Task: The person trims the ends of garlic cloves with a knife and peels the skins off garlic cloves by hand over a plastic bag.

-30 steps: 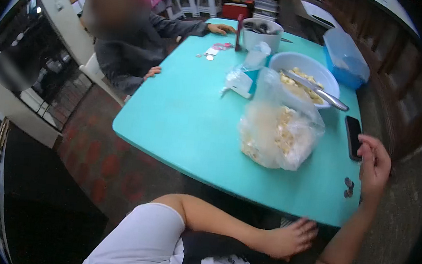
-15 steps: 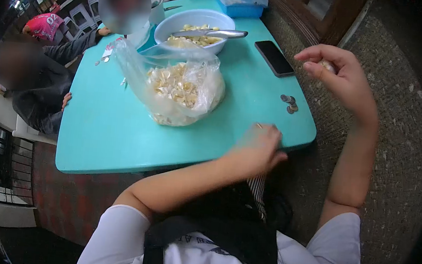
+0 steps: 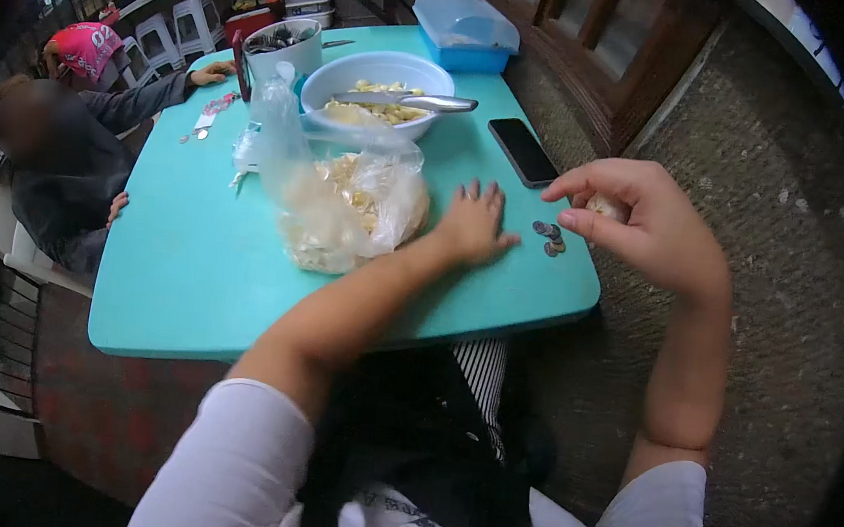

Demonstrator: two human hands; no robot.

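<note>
My left hand (image 3: 472, 226) lies palm down on the turquoise table, fingers spread and empty, just right of a clear plastic bag (image 3: 403, 197). Pale garlic cloves (image 3: 359, 203) show inside this bag. Off the table's right edge, my right hand (image 3: 651, 228) is raised, its fingers curled round a whitish piece of garlic (image 3: 609, 208). Behind the bag stands a white bowl (image 3: 327, 105) with peeled cloves in it. A knife (image 3: 446, 104) with a shiny metal handle rests across the bowl. Several coins (image 3: 550, 238) lie between my two hands.
A black phone (image 3: 523, 152) lies near the table's right edge. Farther back are a blue lidded box (image 3: 465, 57) and a white bucket (image 3: 295, 50). A person (image 3: 69, 167) sits at the left side, one hand on the table. A wall runs along the right.
My left hand has moved from the table's front edge forward onto the tabletop beside the bag. My right hand, still round the garlic, appears lower in view. The camera view has shifted.
</note>
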